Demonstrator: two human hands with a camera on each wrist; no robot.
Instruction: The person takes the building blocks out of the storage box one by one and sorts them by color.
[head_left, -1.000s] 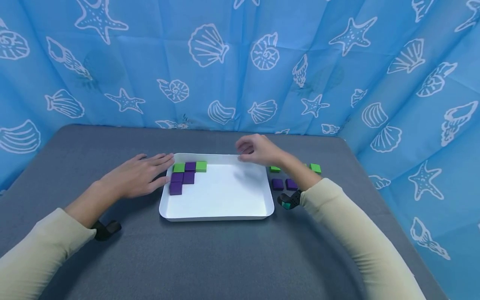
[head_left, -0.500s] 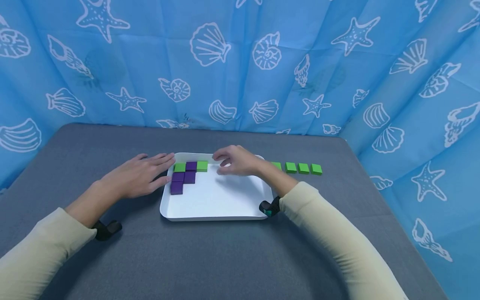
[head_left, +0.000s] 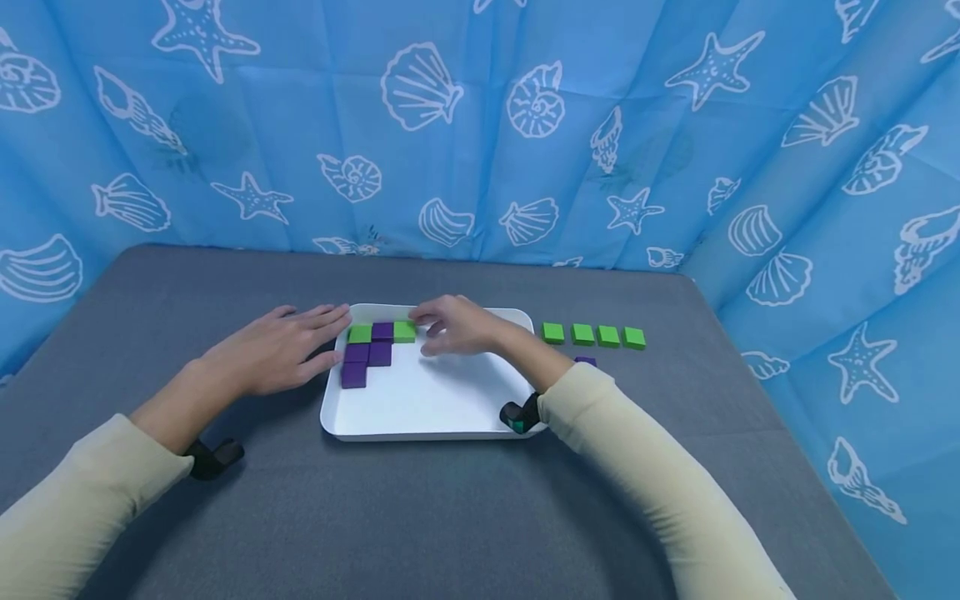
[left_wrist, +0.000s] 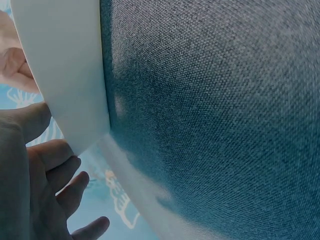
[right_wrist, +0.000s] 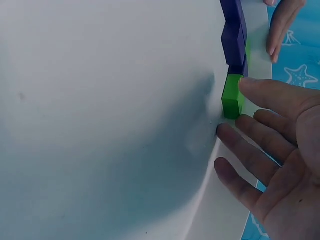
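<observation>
A white tray (head_left: 420, 408) lies on the table, with purple and green square blocks grouped in its far left corner. My left hand (head_left: 273, 350) rests at the tray's left rim; in the left wrist view its extended fingers (left_wrist: 55, 155) touch the tray's outer wall. My right hand (head_left: 461, 325) hovers over the tray's far side, beside the rightmost green block (head_left: 404, 332). In the right wrist view its thumb overlaps this green block (right_wrist: 232, 97), and the other fingers are loosely extended. Whether the thumb touches the block is unclear. Neither hand grips anything visible.
Right of the tray, several green blocks (head_left: 582, 334) lie in a row on the grey tablecloth (head_left: 420, 517). A purple block (head_left: 586, 361) shows partly behind the right forearm. A blue shell-patterned curtain (head_left: 480, 133) hangs behind the table and along its right side.
My right hand has moved left and lower, from the tray's far right corner to the rightmost green block. The row of green blocks is now uncovered. The left hand has stayed still.
</observation>
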